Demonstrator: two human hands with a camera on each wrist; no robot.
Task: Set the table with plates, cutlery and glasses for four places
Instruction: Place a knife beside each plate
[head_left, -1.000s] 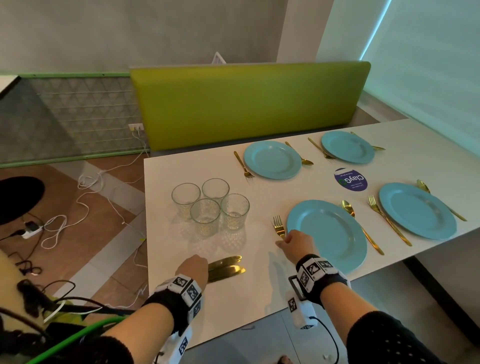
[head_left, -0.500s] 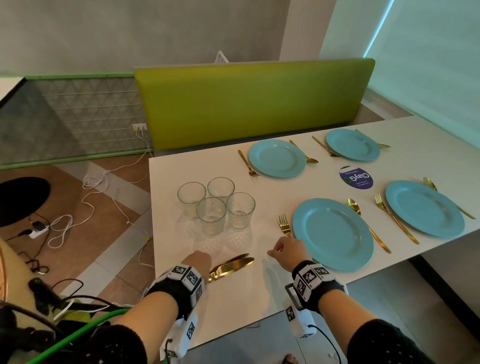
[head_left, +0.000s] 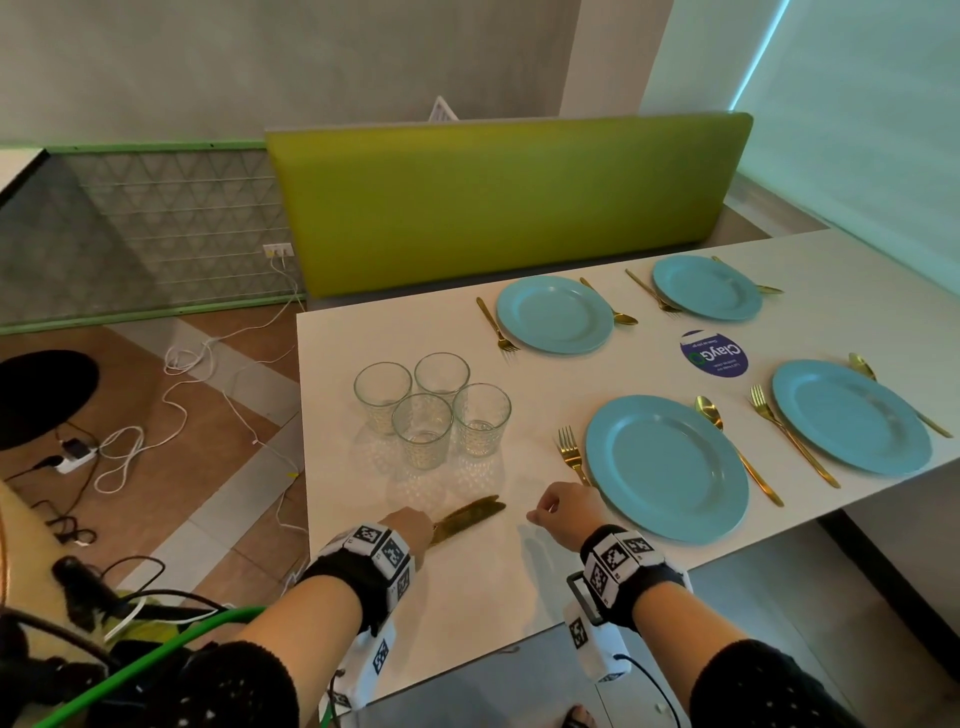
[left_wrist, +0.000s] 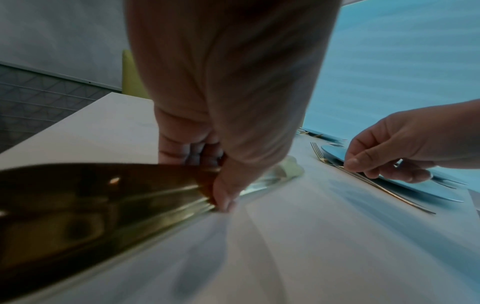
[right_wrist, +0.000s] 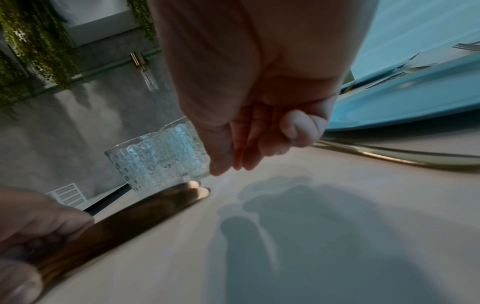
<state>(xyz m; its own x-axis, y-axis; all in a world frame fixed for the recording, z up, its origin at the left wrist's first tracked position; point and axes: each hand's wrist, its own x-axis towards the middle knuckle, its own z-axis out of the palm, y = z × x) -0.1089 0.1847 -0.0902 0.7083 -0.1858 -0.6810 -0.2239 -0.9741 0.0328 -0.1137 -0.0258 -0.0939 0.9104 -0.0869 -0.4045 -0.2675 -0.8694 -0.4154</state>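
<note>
My left hand (head_left: 410, 525) grips the handles of a bunch of gold knives (head_left: 470, 512) low over the white table (head_left: 467, 597), blades pointing up and to the right. The left wrist view shows its fingers (left_wrist: 187, 144) curled round the knives (left_wrist: 103, 195). My right hand (head_left: 561, 512) hovers just right of the blade tips, fingers loosely curled and empty (right_wrist: 246, 133). The gold fork (head_left: 571, 454) lies behind it, left of the nearest blue plate (head_left: 667, 467). Several glasses (head_left: 423, 436) stand clustered beyond the knives.
Three more blue plates (head_left: 555, 314) (head_left: 706, 287) (head_left: 852, 415) lie with gold forks and spoons beside them. A round purple sticker (head_left: 715, 353) sits between them. A green bench back (head_left: 509, 202) runs behind the table. Cables trail on the floor at left.
My right hand has left the fork's handle and moved left toward the knives. My left hand has swung the knife blades together and further away from me.
</note>
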